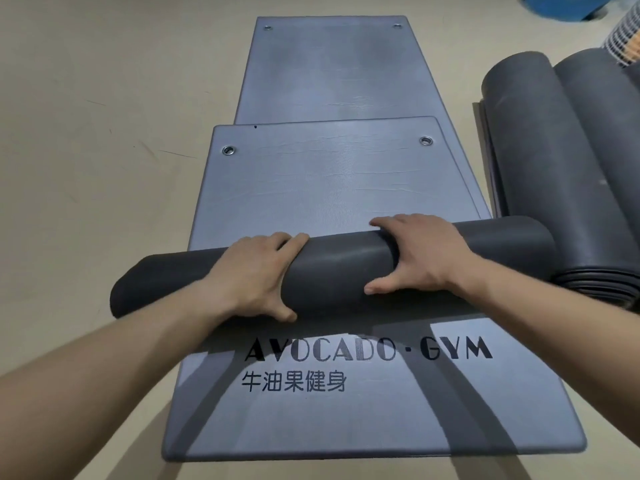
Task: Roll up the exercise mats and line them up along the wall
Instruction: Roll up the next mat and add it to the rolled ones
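Here the left hand [252, 271] and right hand [422, 254] each hold a closed grip round a rolled dark mat [339, 271]. Below the grips lies a flat grey gym mat [329, 188], and right of them other rolled mats [554, 150].

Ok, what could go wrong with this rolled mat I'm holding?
The left hand and right hand grip only the middle of the rolled mat, so its free ends may sag or start to unroll. Its right end is close to the finished rolls beside it and could knock them askew.
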